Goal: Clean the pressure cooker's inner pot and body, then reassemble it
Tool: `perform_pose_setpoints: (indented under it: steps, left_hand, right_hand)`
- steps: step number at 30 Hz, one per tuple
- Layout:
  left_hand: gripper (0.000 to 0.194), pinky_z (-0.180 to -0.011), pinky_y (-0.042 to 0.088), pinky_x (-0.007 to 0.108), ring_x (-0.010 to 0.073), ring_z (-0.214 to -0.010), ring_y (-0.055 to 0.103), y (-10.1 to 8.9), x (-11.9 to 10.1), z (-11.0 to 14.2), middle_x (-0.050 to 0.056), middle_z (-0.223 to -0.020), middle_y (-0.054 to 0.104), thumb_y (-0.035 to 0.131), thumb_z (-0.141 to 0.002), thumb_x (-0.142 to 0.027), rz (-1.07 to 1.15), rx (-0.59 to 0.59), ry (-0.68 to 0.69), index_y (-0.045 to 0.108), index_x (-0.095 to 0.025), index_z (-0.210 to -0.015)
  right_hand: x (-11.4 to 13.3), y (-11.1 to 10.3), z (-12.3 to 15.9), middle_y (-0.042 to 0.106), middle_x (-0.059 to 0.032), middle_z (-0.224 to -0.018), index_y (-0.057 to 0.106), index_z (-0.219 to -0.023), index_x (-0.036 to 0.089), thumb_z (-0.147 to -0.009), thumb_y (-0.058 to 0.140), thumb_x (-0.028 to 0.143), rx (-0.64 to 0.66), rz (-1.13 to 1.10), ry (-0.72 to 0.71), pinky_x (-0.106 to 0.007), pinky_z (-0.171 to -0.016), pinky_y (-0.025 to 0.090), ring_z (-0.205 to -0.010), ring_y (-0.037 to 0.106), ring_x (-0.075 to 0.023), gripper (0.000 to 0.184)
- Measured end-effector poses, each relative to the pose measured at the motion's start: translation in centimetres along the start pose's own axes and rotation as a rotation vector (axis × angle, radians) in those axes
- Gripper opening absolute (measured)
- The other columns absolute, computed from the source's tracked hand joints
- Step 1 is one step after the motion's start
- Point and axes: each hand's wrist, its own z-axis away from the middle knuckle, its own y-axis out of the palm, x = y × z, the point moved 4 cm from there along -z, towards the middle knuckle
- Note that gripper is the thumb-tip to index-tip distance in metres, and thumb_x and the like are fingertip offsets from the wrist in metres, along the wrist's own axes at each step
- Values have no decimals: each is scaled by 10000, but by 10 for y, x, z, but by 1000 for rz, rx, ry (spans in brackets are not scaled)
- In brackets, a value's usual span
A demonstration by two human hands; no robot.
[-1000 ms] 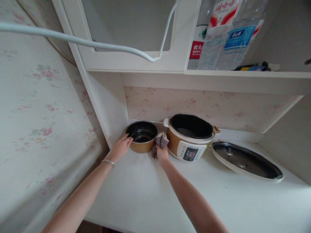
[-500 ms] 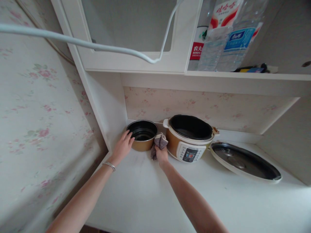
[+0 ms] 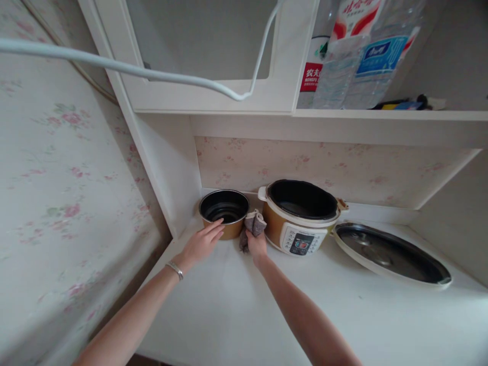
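A gold inner pot (image 3: 224, 208) with a black lining stands in the back left corner of the white counter (image 3: 236, 305). My left hand (image 3: 202, 244) lies against its front wall, fingers stretched out and holding nothing. To its right my right hand (image 3: 256, 243) is closed on a grey-brown cloth (image 3: 253, 224), bunched between the inner pot and the gold electric cooker (image 3: 299, 216). The cooker body stands open, its black cavity showing and its control panel facing me.
The cooker's lid (image 3: 391, 250) lies upside down on the counter at the right. A shelf above carries water bottles (image 3: 358, 56). A white cable (image 3: 152, 71) runs across the cabinet front. Floral wallpaper (image 3: 57, 178) covers the left wall.
My left hand has slid from the inner pot's left side round to its front. The right hand with the cloth has stayed between the pot and the cooker.
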Motion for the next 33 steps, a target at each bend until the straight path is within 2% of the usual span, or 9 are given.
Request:
perform_pose_setpoints:
  steps: [4, 7, 10, 14, 19, 22, 25, 28, 33]
  left_hand:
    - [454, -1105, 361, 376, 209, -1308, 436, -11, 43, -16, 85, -1449, 435, 303, -974, -371, -79, -85, -173, 526, -157, -1306]
    - [457, -1091, 361, 423, 248, -1309, 433, -10, 64, -24, 139, -1345, 541, 296, -972, -361, -164, -11, -261, 585, -108, -1219]
    - [442, -936, 489, 393, 262, -1195, 550, -6, 57, -23, 141, -1144, 665, 274, -980, -362, -211, 59, -291, 653, -144, -1050]
    - [406, -753, 532, 330, 244, -951, 677, -4, 26, -16, 120, -1025, 700, 302, -977, -387, -274, 63, -311, 658, -192, -973]
    - [385, -902, 512, 323, 197, -1074, 631, -5, 4, -11, 53, -1159, 675, 308, -981, -365, -75, 20, -134, 650, -231, -1099]
    - [414, -1032, 438, 329, 182, -1172, 570, -9, 20, -13, 49, -1343, 557, 316, -974, -383, 6, -61, -70, 625, -208, -1186]
    - [465, -1086, 379, 374, 220, -1274, 478, -8, 51, -15, 92, -1436, 450, 317, -965, -401, -54, -56, -165, 589, -151, -1248]
    - [500, -1085, 374, 388, 237, -1275, 477, -1, 72, -13, 137, -1395, 488, 299, -967, -399, -113, 1, -263, 589, -106, -1249]
    - [471, -1066, 394, 348, 220, -1216, 537, 3, 71, -10, 114, -1366, 523, 318, -962, -400, -119, -9, -300, 630, -143, -1204]
  right_hand:
    - [3, 2, -4, 674, -53, -1085, 575, -1211, 236, -728, 626, 315, 18, 11, -15, -400, -899, 477, -986, 631, -220, 492]
    - [5, 5, -7, 675, -56, -1083, 566, -1223, 242, -731, 623, 307, 25, 21, -16, -402, -898, 475, -989, 633, -221, 499]
    - [4, 9, -4, 671, -62, -1095, 566, -1220, 240, -731, 620, 309, 30, 25, -11, -402, -906, 470, -1008, 627, -227, 497]
    - [-1, 10, 7, 660, -73, -1128, 546, -1233, 240, -740, 612, 332, 24, 29, 9, -403, -911, 466, -1038, 615, -237, 506]
    - [-5, 6, 15, 670, -88, -1103, 565, -1194, 218, -742, 613, 351, 35, 39, 27, -396, -902, 465, -1025, 623, -251, 473]
    - [-4, 2, 13, 657, -91, -1138, 543, -1233, 218, -744, 616, 375, 41, 42, 29, -386, -905, 463, -1056, 610, -247, 519]
    - [-1, 1, 11, 657, -80, -1139, 527, -1258, 232, -742, 620, 386, 62, 43, 25, -371, -892, 471, -1046, 615, -233, 546]
    - [0, 3, 14, 662, -87, -1122, 537, -1241, 221, -738, 616, 387, 74, 48, 23, -378, -895, 466, -1041, 617, -240, 536]
    - [1, 16, 37, 650, -102, -1143, 577, -1188, 193, -736, 608, 381, 144, 44, 2, -409, -961, 419, -1087, 587, -263, 491]
